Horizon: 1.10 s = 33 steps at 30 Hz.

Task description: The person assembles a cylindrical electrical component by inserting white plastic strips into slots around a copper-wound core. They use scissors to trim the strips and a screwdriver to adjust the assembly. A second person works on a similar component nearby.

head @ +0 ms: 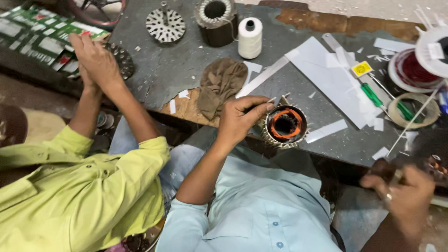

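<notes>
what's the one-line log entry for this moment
left hand: pinches thin white strip over stator | right hand: blurred, low right | co-worker's hands: far left

Soft, even daylight fills the scene, brightest along the top edge where the pale ground past the bench is nearly washed out. Shadows are weak and short; the deepest dark sits under the bench edge just below the left hand (242, 119). The white thread spool (250, 37), beyond that hand, and the white paper sheet (333, 79) to its right verge on glare. The right hand (406, 198) at the lower right is smeared by motion blur. The wide lens bends the frame's corners, and fine detail looks soft and compressed.
</notes>
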Available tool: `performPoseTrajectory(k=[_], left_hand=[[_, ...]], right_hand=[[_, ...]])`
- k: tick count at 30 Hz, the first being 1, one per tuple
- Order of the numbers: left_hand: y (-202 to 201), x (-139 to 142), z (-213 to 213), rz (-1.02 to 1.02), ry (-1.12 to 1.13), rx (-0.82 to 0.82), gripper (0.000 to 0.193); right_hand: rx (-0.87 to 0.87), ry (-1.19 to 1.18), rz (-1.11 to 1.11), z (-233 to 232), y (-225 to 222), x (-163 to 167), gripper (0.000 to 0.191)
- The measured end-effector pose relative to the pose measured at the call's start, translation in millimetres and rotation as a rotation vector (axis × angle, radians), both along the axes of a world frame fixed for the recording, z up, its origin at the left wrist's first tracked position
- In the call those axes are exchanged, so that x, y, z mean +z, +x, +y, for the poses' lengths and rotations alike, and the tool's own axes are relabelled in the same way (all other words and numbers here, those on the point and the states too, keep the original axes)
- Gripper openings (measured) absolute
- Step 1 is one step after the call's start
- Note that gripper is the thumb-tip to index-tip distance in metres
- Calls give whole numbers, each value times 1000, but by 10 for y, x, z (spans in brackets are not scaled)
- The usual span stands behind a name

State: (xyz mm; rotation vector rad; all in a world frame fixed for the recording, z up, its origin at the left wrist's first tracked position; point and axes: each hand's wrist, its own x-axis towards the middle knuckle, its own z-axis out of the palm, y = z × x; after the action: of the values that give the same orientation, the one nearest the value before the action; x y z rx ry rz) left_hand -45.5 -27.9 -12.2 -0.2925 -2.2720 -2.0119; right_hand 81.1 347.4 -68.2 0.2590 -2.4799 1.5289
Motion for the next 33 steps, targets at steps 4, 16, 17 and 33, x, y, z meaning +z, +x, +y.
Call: performPoseTrajectory(k=[4,16,17,33], left_hand=[[55,127,157,291,-67,61,13],[171,317,224,333,-180,150,12],[174,319,223,327,-177,149,12],[225,350,-132,121,-212,166,15]], right_hand=[[-162,691,-5,-501,-243,695,62],[-77,1047,109,-786,-498,1081,63],[-86,1078,77,-764,-493,1049,59],[-320,648,-467,236,-417,-111,41]])
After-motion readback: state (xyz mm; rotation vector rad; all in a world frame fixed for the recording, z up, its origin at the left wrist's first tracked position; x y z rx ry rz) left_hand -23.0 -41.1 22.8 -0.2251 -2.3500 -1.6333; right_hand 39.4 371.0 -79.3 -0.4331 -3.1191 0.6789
